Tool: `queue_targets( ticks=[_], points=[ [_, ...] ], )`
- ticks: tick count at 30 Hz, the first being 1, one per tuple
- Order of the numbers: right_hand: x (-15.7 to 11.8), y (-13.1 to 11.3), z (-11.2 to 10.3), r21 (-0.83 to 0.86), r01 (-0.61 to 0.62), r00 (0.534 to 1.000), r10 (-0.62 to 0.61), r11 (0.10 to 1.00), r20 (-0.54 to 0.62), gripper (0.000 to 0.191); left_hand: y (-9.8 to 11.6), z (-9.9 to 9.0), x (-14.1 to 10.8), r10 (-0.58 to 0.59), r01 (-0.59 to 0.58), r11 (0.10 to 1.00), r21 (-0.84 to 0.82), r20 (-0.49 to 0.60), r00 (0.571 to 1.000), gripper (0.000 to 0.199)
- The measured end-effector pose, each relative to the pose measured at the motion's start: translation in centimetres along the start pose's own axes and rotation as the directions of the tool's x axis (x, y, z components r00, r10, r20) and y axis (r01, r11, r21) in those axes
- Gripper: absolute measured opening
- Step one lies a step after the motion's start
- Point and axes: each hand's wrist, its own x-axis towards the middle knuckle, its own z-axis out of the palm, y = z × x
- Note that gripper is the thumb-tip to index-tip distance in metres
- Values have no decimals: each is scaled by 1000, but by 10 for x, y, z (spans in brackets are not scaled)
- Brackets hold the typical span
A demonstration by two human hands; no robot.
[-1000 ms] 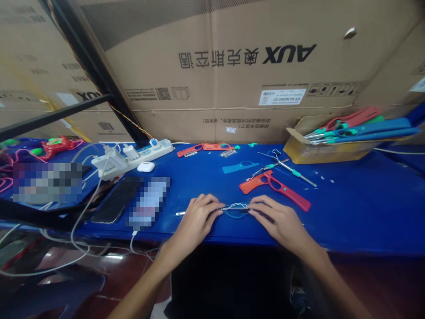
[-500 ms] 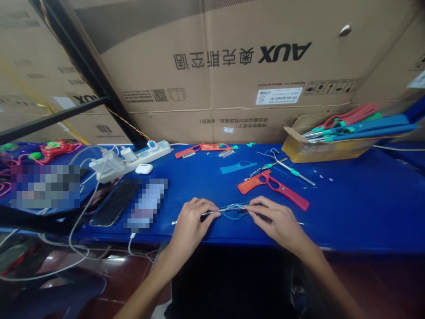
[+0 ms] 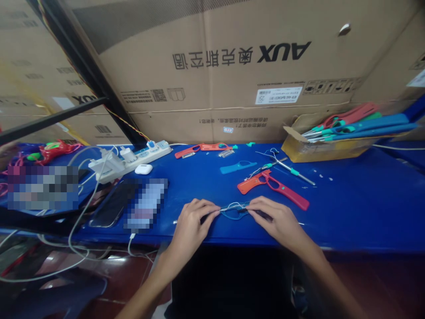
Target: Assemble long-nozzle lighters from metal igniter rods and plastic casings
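Close to the table's front edge lies a blue lighter casing (image 3: 234,215), its trigger loop visible between my hands. White wires (image 3: 236,204) arch across it. My left hand (image 3: 195,219) pinches a thin metal lighter tube whose tip (image 3: 175,222) sticks out on the left. With thumb and fingers, my right hand (image 3: 274,217) grips a small black lighter part (image 3: 244,211) at the wires' other end. Most of the casing is hidden under both hands. Just beyond my right hand rest red and orange lighter casing halves (image 3: 285,194).
Lighter tubes with green collars (image 3: 295,172) and a blue casing half (image 3: 237,167) lie farther back. A cardboard box (image 3: 318,153) of lighters stands at the right. Phones (image 3: 108,206), an earbud case (image 3: 144,169) and a power strip (image 3: 146,157) occupy the left. Large cartons (image 3: 212,88) wall off the back.
Both hands stay almost where they were, with the same grips. The tube tip at the left has shifted very slightly to the right.
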Motion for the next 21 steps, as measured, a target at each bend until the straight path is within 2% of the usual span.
queue_targets(
  ticks=[6,14,17,21],
  points=[
    [-2,-2,0,-58,-3,1000,4,998,7,23,3,0,4,-37,36,999,30,26,999,14],
    [-13,-8,-1,-329,121,992,-105,937,65,35,1,-5,5,-36,35,999,15,51,998,13],
    [-15,-9,0,-419,169,985,-171,892,35,35,0,-4,6,-25,24,1000,20,58,998,13],
    [-10,-9,3,-345,145,986,-165,927,-29,32,-1,-3,5,-10,10,1000,5,62,998,13]
  ],
)
